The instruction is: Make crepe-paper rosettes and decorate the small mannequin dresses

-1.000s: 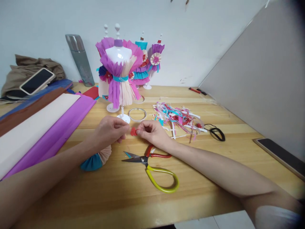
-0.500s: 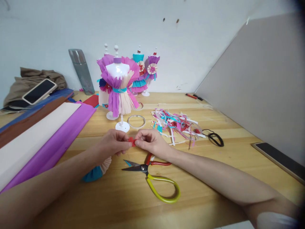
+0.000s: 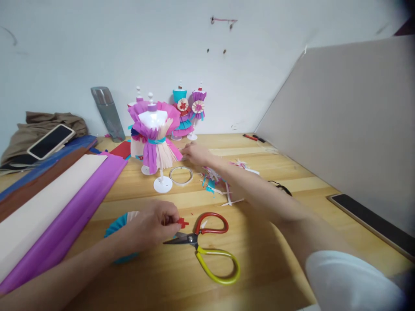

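Between thumb and fingers, my left hand (image 3: pixel 158 222) pinches a small red paper flower (image 3: pixel 183 223), its petals sticking out to the right. Partly covered by that hand and wrist is a pleated blue and cream paper rosette (image 3: pixel 116 225) on the table. Just right of the flower lie scissors (image 3: pixel 193 240) with one red and one yellow handle, blades spread. My right hand (image 3: pixel 196 153) reaches far forward, beside the dress form (image 3: pixel 154 140) in purple, pink and cream crepe paper. Its fingers point down at the tabletop, slightly blurred; whether they grip anything is unclear.
A silvery ring (image 3: pixel 181 176) lies near the form's base. Paper scraps (image 3: pixel 210 183) sit under my right forearm. More dressed forms (image 3: pixel 198 108) and a bottle (image 3: pixel 108 114) stand behind. Crepe paper sheets (image 3: pixel 58 203) cover the left, a phone (image 3: pixel 372 222) the right.
My right hand has let go of the red flower and moved forward past the dress form. My left hand keeps the flower, now lower in view. The camera view has shifted too.
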`<state>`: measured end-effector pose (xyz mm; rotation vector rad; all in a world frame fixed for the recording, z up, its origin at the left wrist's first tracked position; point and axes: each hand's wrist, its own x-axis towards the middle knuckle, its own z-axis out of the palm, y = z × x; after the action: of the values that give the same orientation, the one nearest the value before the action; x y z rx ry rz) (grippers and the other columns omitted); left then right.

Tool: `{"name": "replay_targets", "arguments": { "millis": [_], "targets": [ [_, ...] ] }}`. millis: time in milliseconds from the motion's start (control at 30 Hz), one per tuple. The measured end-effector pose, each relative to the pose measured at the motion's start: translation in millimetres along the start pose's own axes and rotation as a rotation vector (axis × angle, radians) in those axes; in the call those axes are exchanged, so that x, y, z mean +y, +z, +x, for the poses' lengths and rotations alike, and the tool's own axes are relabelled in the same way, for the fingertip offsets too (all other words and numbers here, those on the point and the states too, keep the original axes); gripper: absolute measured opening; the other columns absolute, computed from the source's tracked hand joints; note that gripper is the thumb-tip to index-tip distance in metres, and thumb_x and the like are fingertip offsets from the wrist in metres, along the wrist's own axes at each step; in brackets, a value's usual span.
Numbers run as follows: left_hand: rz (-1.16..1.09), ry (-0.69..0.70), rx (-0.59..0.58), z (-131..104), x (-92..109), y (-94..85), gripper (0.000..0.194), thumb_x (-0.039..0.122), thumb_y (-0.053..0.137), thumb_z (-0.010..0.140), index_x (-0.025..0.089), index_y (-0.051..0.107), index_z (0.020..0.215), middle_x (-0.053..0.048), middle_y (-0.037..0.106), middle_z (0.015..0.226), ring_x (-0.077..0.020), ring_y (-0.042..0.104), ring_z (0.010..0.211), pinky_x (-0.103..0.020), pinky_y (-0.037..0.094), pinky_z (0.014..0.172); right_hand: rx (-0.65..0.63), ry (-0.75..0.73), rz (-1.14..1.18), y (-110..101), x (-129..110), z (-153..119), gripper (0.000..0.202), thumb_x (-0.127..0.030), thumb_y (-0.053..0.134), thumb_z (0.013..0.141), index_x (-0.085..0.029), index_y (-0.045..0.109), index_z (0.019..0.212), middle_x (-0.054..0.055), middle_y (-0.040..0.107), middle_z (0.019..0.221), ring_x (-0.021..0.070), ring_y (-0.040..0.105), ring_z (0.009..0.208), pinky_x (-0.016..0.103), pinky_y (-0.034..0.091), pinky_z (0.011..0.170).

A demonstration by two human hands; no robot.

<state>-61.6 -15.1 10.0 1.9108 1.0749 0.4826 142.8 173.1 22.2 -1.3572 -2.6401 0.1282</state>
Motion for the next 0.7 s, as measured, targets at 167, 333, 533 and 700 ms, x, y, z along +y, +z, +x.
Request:
{"name": "replay_targets", "arguments": {
  "millis": [167, 333, 533, 700],
  "targets": [
    [0.017, 0.005, 0.02, 0.8, -5.0, 1.3, 0.02, 0.024, 0.058, 0.073, 0.017, 0.05, 0.056, 0.002, 0.049, 0.058, -0.0089, 0.038, 0.053, -0.023, 0.025, 0.049, -0.04, -0.012, 0.008, 15.3, 8.9, 20.2, 0.023, -0.005, 0.06, 0.073, -0.012, 0.075, 0.088, 0.012, 0.074, 0.091, 0.0234, 0.061, 0.088, 0.028, 0.039, 0.076],
    [-0.002, 0.001, 0.051, 1.8, -10.9, 0.6, 0.021, 0.023, 0.057, 0.073, 0.017, 0.047, 0.056, 0.002, 0.046, 0.057, -0.01, 0.038, 0.055, -0.024, 0.026, 0.052, -0.031, -0.01, 0.035, 8.9, 32.0, 26.7, 0.034, -0.005, 0.052, 0.077, -0.011, 0.075, 0.102, 0.012, 0.074, 0.1, 0.0205, 0.062, 0.086, 0.027, 0.038, 0.074],
    [-0.054, -0.127, 0.009, 0.0, -12.3, -0.9, 0.017, 0.026, 0.056, 0.076, 0.017, 0.051, 0.061, 0.0, 0.049, 0.062, -0.0124, 0.042, 0.06, -0.026, 0.032, 0.056, -0.082, -0.09, 0.08, 10.3, 41.8, 24.8, 0.021, -0.005, 0.057, 0.07, -0.012, 0.074, 0.08, 0.01, 0.073, 0.091, 0.017, 0.059, 0.079, 0.024, 0.037, 0.071],
    [-0.092, -0.115, 0.013, 3.2, -19.6, 0.8, 0.016, 0.023, 0.058, 0.074, 0.017, 0.052, 0.061, 0.0, 0.05, 0.062, -0.0123, 0.043, 0.061, -0.026, 0.033, 0.057, -0.009, -0.072, 0.152, 9.4, 41.3, 24.5, 0.025, -0.008, 0.052, 0.072, -0.011, 0.072, 0.086, 0.008, 0.071, 0.089, 0.0146, 0.055, 0.075, 0.024, 0.035, 0.067]
  ]
}}
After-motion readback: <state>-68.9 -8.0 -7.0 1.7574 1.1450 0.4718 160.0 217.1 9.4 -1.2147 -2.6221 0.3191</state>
